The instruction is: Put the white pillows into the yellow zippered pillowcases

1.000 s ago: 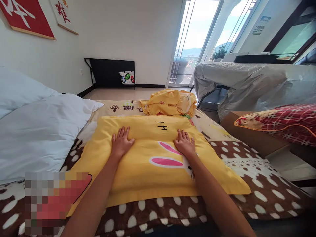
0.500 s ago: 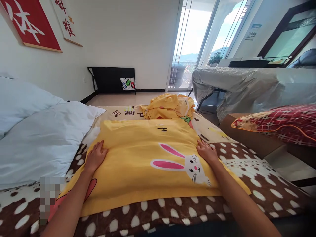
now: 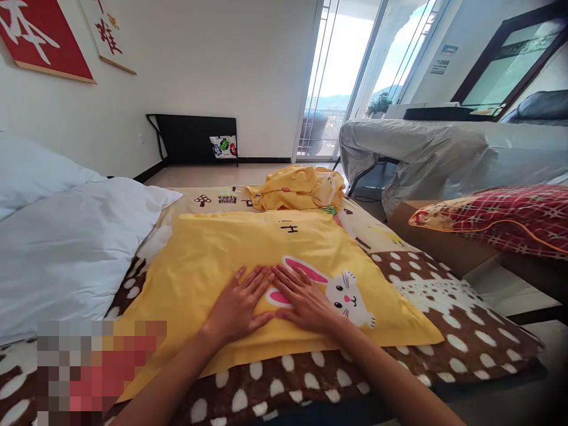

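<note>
Pillow (image 3: 248,245) lies at six o'clock under left hand (image 3: 242,299) and right hand (image 3: 304,299), both flat, fingertips just beside each other; uneven pressing could wrinkle it or shove it into the cloth (image 3: 288,186) at twelve.

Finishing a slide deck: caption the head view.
Left hand and right hand rest palm down, close together, on a yellow rabbit-print pillowcase.

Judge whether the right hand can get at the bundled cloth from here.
Likely yes, with a stretch forward: the right hand lies flat on the pillowcase, gripping nothing, and only the low far part of that pillowcase seems to lie before the bundled cloth.
</note>
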The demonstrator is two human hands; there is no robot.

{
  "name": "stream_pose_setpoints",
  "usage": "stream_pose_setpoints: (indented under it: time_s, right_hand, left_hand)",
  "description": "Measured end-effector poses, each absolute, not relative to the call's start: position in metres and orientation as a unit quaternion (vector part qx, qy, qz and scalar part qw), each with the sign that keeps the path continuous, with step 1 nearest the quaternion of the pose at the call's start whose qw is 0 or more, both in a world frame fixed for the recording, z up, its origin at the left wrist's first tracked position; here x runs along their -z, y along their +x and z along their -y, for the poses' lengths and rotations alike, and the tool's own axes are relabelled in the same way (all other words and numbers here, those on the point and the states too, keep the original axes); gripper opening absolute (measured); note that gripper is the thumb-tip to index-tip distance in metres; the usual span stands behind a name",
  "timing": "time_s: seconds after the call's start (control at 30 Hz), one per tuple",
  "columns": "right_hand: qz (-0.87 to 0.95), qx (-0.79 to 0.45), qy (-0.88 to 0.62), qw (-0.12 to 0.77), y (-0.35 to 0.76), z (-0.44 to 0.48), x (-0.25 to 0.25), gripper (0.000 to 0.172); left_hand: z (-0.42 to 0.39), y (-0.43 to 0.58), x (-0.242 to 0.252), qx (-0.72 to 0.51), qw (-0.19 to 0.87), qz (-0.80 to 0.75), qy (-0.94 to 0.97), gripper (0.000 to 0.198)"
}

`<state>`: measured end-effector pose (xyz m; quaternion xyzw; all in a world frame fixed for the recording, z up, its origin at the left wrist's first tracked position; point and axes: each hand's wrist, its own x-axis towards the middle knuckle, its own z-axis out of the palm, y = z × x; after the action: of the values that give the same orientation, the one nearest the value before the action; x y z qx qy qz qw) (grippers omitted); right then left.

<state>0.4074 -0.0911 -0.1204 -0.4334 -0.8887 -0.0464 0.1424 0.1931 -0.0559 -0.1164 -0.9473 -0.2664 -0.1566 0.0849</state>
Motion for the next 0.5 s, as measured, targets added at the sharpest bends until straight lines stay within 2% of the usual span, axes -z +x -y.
stream_pose_setpoints:
  time_s: [0.07,0.13,0.4,0.5]
  right_hand:
    - [0.895,0.037,-0.427,0.127,0.423,0.097,0.127,0.092]
    - [0.894,0.032,-0.432,0.115,0.436,0.103,0.131,0.098]
    - [0.854,0.031,-0.514,0.070,0.497,0.119,0.145,0.087]
    - [0.823,0.048,-0.564,0.052,0.538,0.129,0.155,0.086]
  left_hand:
    - [0.055,0.179,0.123,0.143,0.087,0.251,-0.953,0.084]
    - [0.056,0.168,0.124,0.131,0.082,0.245,-0.957,0.091]
    - [0.067,0.120,0.133,0.119,0.111,0.281,-0.946,0.081]
    - [0.070,0.072,0.149,0.123,0.126,0.343,-0.923,0.087]
